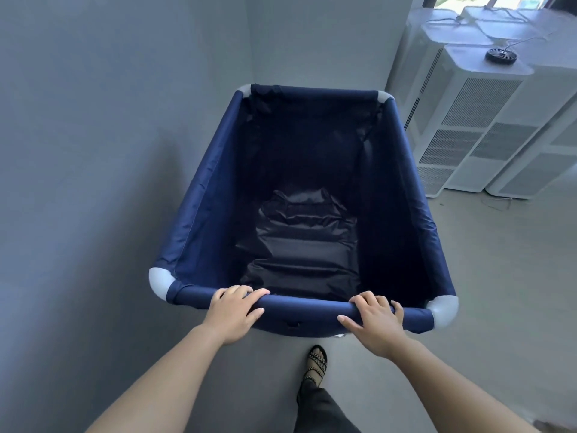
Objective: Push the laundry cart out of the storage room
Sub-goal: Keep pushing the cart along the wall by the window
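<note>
The navy fabric laundry cart with pale grey corner joints (312, 189) fills the centre of the frame, empty but for a crumpled liner, so it looks light; its walls are soft cloth, and only the padded near rail gives a firm hold. The left hand (232, 314) and right hand (374, 320) both curl closed over that rail. A grey wall (93, 151) crowds the left; white vented floor units (474, 126) stand upper right, narrowing the way.
</note>
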### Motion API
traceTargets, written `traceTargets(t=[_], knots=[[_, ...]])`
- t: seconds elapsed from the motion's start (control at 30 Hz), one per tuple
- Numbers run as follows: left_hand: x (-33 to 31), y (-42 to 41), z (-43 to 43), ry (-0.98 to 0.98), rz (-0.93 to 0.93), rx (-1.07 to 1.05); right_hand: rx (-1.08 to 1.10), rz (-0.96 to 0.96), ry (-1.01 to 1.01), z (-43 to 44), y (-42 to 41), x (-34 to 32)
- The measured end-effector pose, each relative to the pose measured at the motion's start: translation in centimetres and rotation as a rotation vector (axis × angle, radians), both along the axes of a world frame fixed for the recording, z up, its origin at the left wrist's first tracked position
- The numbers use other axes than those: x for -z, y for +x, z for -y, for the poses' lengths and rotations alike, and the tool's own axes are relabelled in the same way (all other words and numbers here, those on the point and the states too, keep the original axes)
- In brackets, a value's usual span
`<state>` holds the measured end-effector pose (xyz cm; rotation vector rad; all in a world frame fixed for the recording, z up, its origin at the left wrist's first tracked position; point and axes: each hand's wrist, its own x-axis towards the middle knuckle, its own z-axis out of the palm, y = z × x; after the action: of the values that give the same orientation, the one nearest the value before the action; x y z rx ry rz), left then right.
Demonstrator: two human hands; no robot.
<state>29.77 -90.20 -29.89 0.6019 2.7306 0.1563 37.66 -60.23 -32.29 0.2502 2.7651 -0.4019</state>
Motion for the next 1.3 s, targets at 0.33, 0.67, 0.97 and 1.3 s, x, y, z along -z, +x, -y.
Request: traceTargets(t=[0.33,0.67,0.97,1.3], knots=[[0.4,4.0,2.3,-0.013,0.128,-0.138,-0.034,-0.021,0.055,-0.2,4.6,-0.4],[0.6,0.7,0.9,-0.053,0.182,-0.137,-0.042,0.001,0.065,-1.6,1.7,-0.6],[0.2,-5.9,-0.8,-0.081,0.152,-0.142,-0.042,0.006,0.047,-3.0,-5.0,-0.9],[0.1,-11.1,-6.7,-0.027,0.178,-0.170,-0.080,0.033,0.069,-9.5,-12.1,-1.3]])
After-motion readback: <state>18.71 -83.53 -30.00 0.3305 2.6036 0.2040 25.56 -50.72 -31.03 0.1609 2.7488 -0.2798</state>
